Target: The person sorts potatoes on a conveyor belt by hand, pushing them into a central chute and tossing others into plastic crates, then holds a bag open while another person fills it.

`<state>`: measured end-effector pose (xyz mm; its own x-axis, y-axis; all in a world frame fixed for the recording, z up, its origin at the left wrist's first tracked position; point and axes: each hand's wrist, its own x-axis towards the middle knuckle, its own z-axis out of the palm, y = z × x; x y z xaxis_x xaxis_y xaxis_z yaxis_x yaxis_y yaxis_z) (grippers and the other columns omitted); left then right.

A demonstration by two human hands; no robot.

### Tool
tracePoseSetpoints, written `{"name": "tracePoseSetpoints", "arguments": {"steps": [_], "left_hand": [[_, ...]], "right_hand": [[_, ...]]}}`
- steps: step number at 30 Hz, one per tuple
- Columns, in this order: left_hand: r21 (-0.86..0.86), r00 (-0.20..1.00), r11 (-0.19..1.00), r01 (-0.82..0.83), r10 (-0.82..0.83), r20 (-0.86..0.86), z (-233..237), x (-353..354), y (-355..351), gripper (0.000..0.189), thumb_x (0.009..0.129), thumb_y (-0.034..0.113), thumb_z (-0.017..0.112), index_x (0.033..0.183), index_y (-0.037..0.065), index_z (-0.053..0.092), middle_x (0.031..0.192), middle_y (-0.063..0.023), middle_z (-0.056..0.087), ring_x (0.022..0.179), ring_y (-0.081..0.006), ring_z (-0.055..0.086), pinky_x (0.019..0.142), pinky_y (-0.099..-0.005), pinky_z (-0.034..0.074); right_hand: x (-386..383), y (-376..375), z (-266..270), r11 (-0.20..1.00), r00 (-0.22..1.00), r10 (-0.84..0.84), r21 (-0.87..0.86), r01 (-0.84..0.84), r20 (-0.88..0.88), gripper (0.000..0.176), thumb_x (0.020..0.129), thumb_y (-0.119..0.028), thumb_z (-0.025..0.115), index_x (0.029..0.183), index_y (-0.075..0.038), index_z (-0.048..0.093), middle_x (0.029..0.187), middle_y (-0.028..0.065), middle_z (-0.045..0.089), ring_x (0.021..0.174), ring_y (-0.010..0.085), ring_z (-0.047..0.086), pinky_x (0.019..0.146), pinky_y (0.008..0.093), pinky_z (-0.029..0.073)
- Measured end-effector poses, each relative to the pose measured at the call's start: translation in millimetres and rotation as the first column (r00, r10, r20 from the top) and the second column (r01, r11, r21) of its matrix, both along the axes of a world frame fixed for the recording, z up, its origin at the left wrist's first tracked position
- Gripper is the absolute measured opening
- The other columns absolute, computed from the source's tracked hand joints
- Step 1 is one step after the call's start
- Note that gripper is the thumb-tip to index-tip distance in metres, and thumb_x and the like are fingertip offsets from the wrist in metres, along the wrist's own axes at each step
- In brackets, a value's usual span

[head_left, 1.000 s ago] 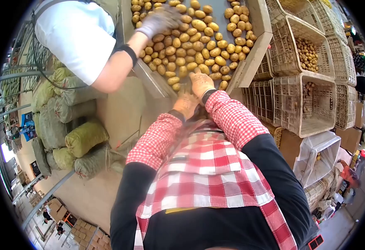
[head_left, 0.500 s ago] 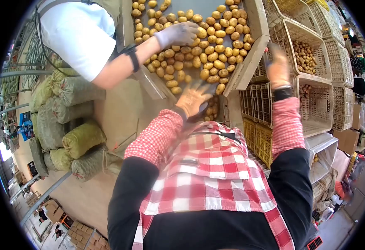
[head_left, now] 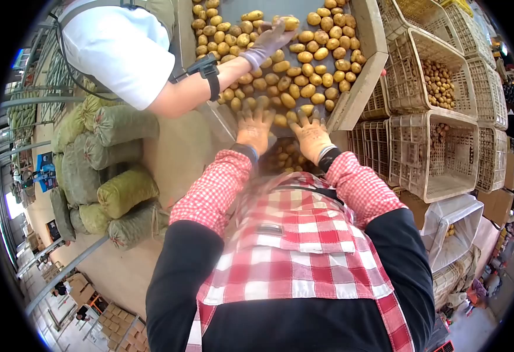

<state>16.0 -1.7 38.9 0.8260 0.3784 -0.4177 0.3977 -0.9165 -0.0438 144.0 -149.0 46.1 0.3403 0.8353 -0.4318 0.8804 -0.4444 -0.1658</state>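
Observation:
Many potatoes (head_left: 308, 91) lie on a grey sorting table (head_left: 355, 100) with raised side boards. Both my hands wear orange gloves with darker fingers. At the lower left end of the potatoes is my left hand (head_left: 254, 130), fingers spread and slightly blurred, touching the nearest ones. My right hand (head_left: 311, 136) is beside it, fingers apart against the lowest potatoes. More potatoes (head_left: 285, 158) show below the table's end, between my wrists. A co-worker's gloved hand (head_left: 267, 44) reaches in from the left, with a potato at its fingertips.
Plastic crates (head_left: 424, 154) are stacked on the right, some holding small potatoes (head_left: 438, 84). Full mesh sacks (head_left: 128, 192) are piled on the left. The co-worker's arm (head_left: 178, 97) crosses the table's left board. A plastic-lined crate (head_left: 453, 226) is at the lower right.
My right hand has moved left from beside the crates to the table's lower end. My left hand has shifted slightly left. The co-worker's hand has moved up and right.

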Motion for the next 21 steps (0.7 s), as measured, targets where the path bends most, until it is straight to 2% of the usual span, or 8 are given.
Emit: {"name": "tracePoseSetpoints", "arguments": {"steps": [1, 4, 7, 9, 11, 13, 15, 21], "left_hand": [[-0.041, 0.998, 0.998, 0.051, -0.05, 0.03, 8, -3, -3, 0.075, 0.093, 0.051, 0.065, 0.158, 0.022, 0.041, 0.171, -0.0147, 0.02, 0.153, -0.0511, 0.02, 0.122, -0.0617, 0.026], [-0.123, 0.934, 0.949, 0.291, -0.253, 0.253, 9, -10, 2, 0.056, 0.093, 0.041, 0.069, 0.143, 0.022, 0.057, 0.162, -0.0155, 0.036, 0.148, -0.0481, 0.033, 0.116, -0.0599, 0.037], [-0.039, 0.93, 0.993, -0.108, 0.115, 0.35, 16, 9, 29, 0.059, 0.092, 0.039, 0.07, 0.147, 0.024, 0.054, 0.163, -0.0138, 0.037, 0.141, -0.0478, 0.044, 0.113, -0.0535, 0.043], [-0.133, 0.853, 0.92, -0.37, 0.393, 0.344, 5, 20, 54, 0.068, 0.093, 0.039, 0.07, 0.155, 0.031, 0.046, 0.168, -0.0121, 0.03, 0.146, -0.0485, 0.038, 0.117, -0.0541, 0.039], [-0.072, 0.948, 0.952, -0.298, 0.303, 0.093, 4, 31, 60, 0.08, 0.092, 0.04, 0.073, 0.16, 0.041, 0.033, 0.172, -0.01, 0.019, 0.155, -0.0483, 0.021, 0.123, -0.0606, 0.027], [-0.166, 0.962, 0.952, -0.257, 0.268, 0.049, 14, 33, 50, 0.08, 0.092, 0.04, 0.072, 0.16, 0.041, 0.032, 0.173, -0.0093, 0.017, 0.155, -0.0482, 0.019, 0.122, -0.0647, 0.026], [-0.104, 0.984, 0.98, -0.17, 0.174, 0.033, -4, 27, 41, 0.078, 0.092, 0.036, 0.072, 0.159, 0.04, 0.033, 0.173, -0.0085, 0.017, 0.155, -0.0476, 0.019, 0.122, -0.0652, 0.027], [-0.156, 0.999, 0.987, 0.033, -0.026, 0.046, 1, 2, 26, 0.074, 0.093, 0.034, 0.07, 0.159, 0.032, 0.037, 0.167, -0.009, 0.031, 0.153, -0.0466, 0.027, 0.12, -0.0574, 0.035]], "right_hand": [[9, 3, 11, 0.999, 0.995, 0.02, -0.036, -0.024, -0.096, 0.067, 0.093, -0.01, 0.06, 0.157, -0.019, 0.042, 0.165, 0.0193, 0.033, 0.146, 0.0465, 0.04, 0.119, 0.0547, 0.037], [74, 17, -10, 0.946, 0.993, -0.116, 0.304, 0.109, 0.006, 0.059, 0.096, -0.027, 0.066, 0.152, -0.022, 0.05, 0.157, 0.0213, 0.044, 0.13, 0.0462, 0.055, 0.11, 0.0495, 0.048], [116, 44, 16, 0.867, 0.918, -0.397, 0.337, 0.366, 0.024, 0.069, 0.094, -0.036, 0.07, 0.157, -0.031, 0.042, 0.162, 0.0224, 0.038, 0.128, 0.0461, 0.057, 0.11, 0.0498, 0.049], [108, 57, 19, 0.945, 0.918, -0.326, 0.102, 0.311, 0.224, 0.074, 0.095, -0.038, 0.069, 0.16, -0.035, 0.035, 0.168, 0.0218, 0.026, 0.134, 0.049, 0.052, 0.112, 0.0515, 0.048], [94, 62, 0, 0.925, 0.935, -0.333, 0.151, 0.35, -0.124, 0.073, 0.095, -0.026, 0.066, 0.16, -0.038, 0.036, 0.173, 0.0149, 0.015, 0.147, 0.0563, 0.03, 0.116, 0.0577, 0.042], [54, 56, -13, 0.988, 0.959, -0.152, 0.042, 0.146, 0.24, 0.075, 0.09, -0.016, 0.066, 0.158, -0.036, 0.04, 0.172, 0.011, 0.021, 0.147, 0.0543, 0.029, 0.112, 0.057, 0.047], [28, 47, -19, 0.973, 0.969, -0.217, 0.109, 0.205, 0.114, 0.075, 0.087, -0.012, 0.067, 0.156, -0.031, 0.044, 0.168, 0.0087, 0.028, 0.147, 0.0531, 0.029, 0.107, 0.0562, 0.051], [11, -1, -38, 0.966, 0.967, -0.146, 0.179, 0.185, -0.209, 0.061, 0.09, -0.007, 0.058, 0.15, -0.009, 0.048, 0.157, 0.0158, 0.044, 0.132, 0.0393, 0.053, 0.109, 0.046, 0.048]]}}
